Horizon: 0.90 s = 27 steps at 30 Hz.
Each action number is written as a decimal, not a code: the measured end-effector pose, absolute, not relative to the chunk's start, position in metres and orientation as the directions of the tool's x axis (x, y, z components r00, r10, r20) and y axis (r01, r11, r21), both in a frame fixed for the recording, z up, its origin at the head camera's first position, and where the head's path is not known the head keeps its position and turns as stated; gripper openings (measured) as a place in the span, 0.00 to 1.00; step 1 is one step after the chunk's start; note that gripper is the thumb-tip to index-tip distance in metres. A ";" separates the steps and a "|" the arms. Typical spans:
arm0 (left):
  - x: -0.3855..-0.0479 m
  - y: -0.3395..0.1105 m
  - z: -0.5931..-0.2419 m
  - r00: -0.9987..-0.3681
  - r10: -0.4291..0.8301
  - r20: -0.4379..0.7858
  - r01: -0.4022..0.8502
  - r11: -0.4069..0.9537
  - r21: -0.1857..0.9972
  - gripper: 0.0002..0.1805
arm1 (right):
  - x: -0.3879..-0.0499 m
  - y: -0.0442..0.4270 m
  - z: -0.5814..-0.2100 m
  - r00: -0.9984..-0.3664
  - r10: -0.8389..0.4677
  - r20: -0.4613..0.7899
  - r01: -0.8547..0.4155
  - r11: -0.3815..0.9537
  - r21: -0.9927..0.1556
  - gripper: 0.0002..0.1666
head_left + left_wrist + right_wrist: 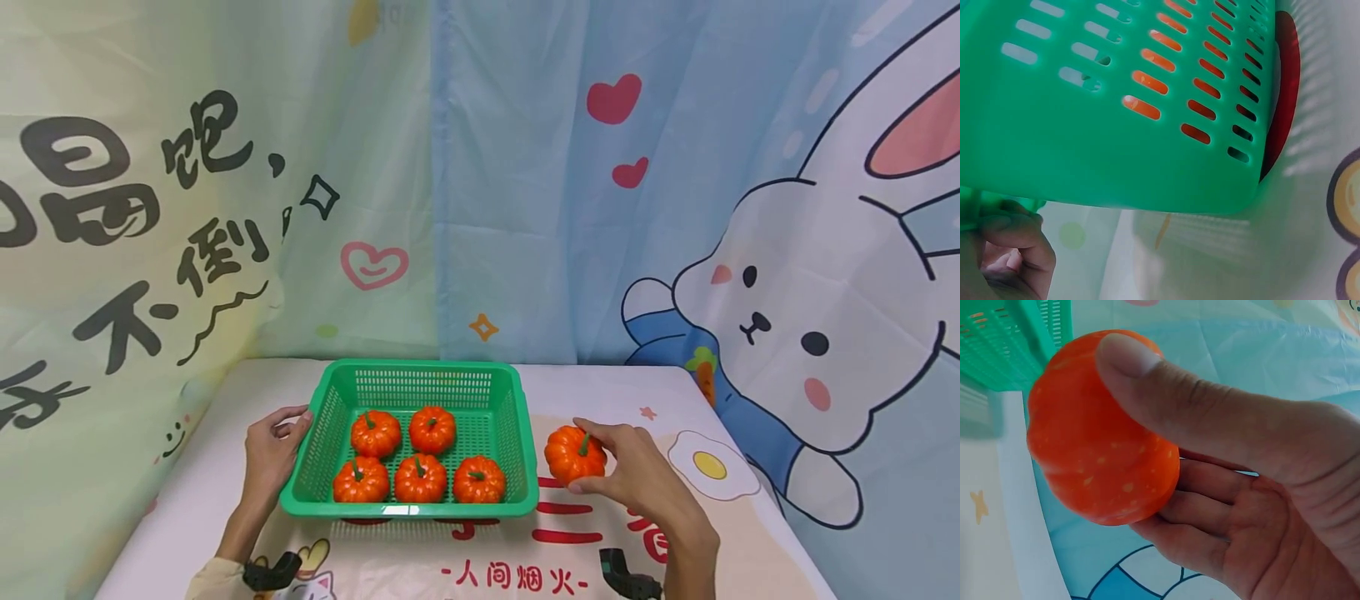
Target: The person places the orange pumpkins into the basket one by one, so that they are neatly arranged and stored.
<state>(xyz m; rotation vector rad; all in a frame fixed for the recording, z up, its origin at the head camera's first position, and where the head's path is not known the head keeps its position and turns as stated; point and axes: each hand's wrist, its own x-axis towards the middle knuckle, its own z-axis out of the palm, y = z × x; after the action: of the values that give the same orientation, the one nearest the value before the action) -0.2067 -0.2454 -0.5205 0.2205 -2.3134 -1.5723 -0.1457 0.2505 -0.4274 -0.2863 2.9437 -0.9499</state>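
Observation:
A green plastic basket (408,510) sits on the table, with several small orange pumpkins (420,478) lying inside in two rows. My left hand (272,454) grips the basket's left rim; in the left wrist view its fingers (1019,231) curl at the edge beside the slotted wall (1085,169). Just right of the basket, my right hand (645,475) holds another small pumpkin (564,454) with a green stem. The right wrist view shows the thumb (1129,359) across this pumpkin (1091,444), the other fingers partly hidden behind it.
A printed cloth (517,575) with red characters and a fried-egg picture covers the table (600,387). Behind it hangs a curtain (510,208) printed with hearts, writing and a large rabbit. Dark wrist straps (626,577) show near the bottom edge.

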 end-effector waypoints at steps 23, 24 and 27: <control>-0.207 -0.245 -0.519 -0.936 -0.305 0.176 0.056 0.365 0.929 0.18 | -0.167 0.223 -0.423 -0.943 -0.321 0.089 -0.304 0.720 -0.624 0.48; -0.206 -0.245 -0.519 -0.935 -0.307 0.175 0.054 0.365 0.930 0.18 | -0.168 0.222 -0.423 -0.942 -0.324 0.091 -0.307 0.719 -0.624 0.48; -0.206 -0.244 -0.518 -0.935 -0.311 0.172 0.049 0.365 0.930 0.17 | -0.171 0.218 -0.425 -0.936 -0.338 0.097 -0.320 0.707 -0.630 0.48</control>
<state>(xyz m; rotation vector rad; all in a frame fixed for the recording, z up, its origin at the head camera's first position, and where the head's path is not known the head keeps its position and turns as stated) -0.2060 -0.2444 -0.5185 0.2300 -2.3133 -1.5914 -0.1714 0.2180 -0.4246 -0.5550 2.8786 -1.0556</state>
